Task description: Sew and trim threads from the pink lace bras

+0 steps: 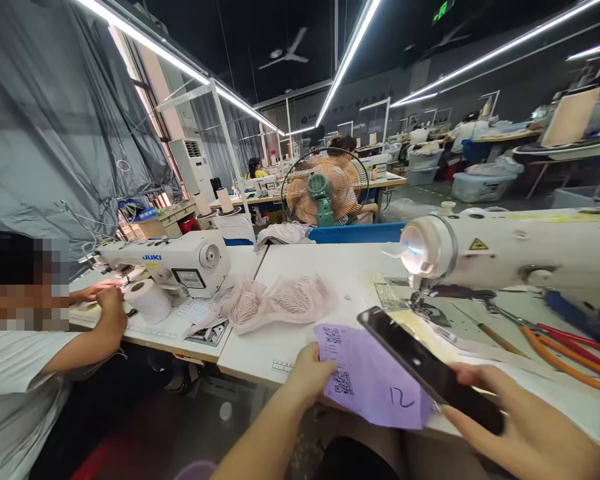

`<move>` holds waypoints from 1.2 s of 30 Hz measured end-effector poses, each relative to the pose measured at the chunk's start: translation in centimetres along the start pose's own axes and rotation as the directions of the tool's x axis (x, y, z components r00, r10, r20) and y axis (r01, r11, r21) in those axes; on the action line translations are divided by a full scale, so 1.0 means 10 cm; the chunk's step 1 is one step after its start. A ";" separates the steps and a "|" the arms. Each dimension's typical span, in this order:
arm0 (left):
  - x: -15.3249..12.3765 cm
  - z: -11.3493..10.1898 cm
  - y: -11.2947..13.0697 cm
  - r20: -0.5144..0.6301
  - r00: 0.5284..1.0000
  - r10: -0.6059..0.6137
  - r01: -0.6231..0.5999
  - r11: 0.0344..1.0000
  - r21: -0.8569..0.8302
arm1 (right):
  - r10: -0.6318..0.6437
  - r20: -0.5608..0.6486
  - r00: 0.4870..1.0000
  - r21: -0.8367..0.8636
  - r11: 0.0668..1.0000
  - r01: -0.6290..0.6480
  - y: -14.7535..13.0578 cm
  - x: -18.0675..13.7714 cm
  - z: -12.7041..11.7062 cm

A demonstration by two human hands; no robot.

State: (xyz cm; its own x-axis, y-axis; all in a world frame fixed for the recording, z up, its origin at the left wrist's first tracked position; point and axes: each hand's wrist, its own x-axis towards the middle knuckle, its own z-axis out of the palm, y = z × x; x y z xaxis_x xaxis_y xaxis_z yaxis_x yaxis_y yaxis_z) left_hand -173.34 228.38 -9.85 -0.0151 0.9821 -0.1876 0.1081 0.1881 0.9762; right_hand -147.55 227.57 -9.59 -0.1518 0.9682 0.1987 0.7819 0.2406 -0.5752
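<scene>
A purple paper slip (367, 383) with printed QR codes and a handwritten 12 is pinched at its left edge by my left hand (310, 380). My right hand (515, 420) grips a dark smartphone (425, 363) by its lower end, fingers on either side. The phone is tilted, and its upper part overlaps the slip's right side. Beyond the slip, a pale pink lace bra (280, 303) lies on the white table (290, 263). Right of it stands a white sewing machine (505, 247) with its lamp lit.
Orange-handled scissors (555, 357) and a pointed tool (495, 333) lie at the right. A co-worker's hands (105, 297) are at a JUKI machine (165, 260) on the left, near a white roll (147, 301). A fan (323, 190) stands behind the table.
</scene>
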 end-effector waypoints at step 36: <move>-0.64 -0.57 -0.44 0.460 0.762 0.456 -0.468 -0.104 0.878 | 0.271 0.858 0.437 -0.369 0.916 0.157 -0.37 1.28 -0.03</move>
State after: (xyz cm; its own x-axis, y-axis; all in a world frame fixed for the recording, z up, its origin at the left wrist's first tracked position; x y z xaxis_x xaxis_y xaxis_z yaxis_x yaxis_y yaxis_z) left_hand -179.36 221.29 -12.30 0.4954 0.8314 0.2518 0.8681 -0.4840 -0.1099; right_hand -152.19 239.00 -4.67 -0.3732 0.5470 -0.7493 0.9155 0.3477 -0.2022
